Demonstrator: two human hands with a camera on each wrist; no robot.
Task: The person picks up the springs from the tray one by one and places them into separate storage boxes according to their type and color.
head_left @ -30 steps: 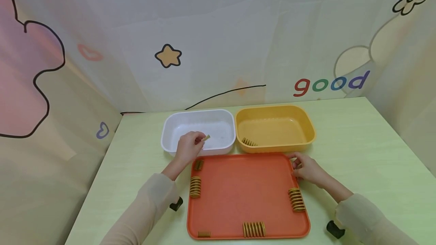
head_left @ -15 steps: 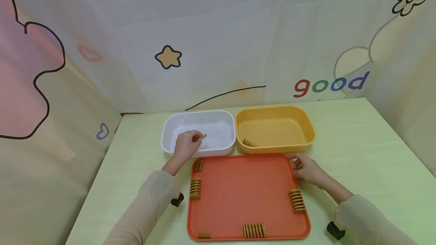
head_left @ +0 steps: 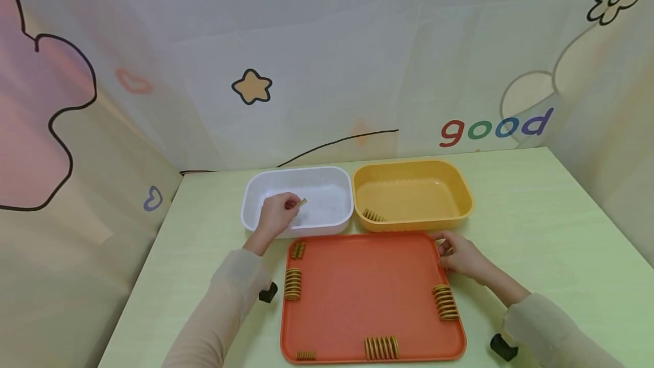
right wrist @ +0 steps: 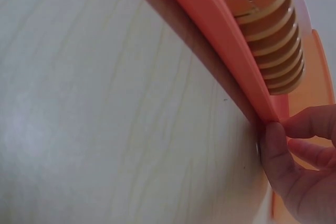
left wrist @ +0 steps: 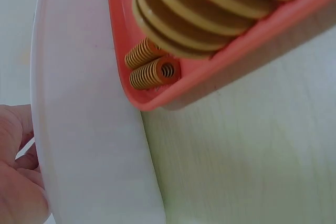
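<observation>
My left hand (head_left: 277,213) pinches a small yellow coil spring (head_left: 302,203) inside the white bin (head_left: 334,175). In the left wrist view, the bin's wall hides the fingertips and that spring. My right hand (head_left: 460,253) grips the right rim of the red tray (head_left: 368,288) near its far corner, thumb (right wrist: 275,142) outside the rim. On the tray, two small springs (left wrist: 155,72) lie side by side in the far left corner. Large springs rest along the left edge (head_left: 293,284), right edge (head_left: 445,302) and near edge (head_left: 381,348). Another small spring (head_left: 306,355) is at the near left.
To the right of the white bin stands a yellow bin (head_left: 439,170), with a spring (head_left: 374,215) at its near left. Both bins sit just beyond the tray on a pale green table (head_left: 536,209). A printed cloth (head_left: 327,61) hangs behind the table.
My left hand, with the small spring, has shifted a little left and deeper into the white bin. The right hand keeps its place on the tray rim.
</observation>
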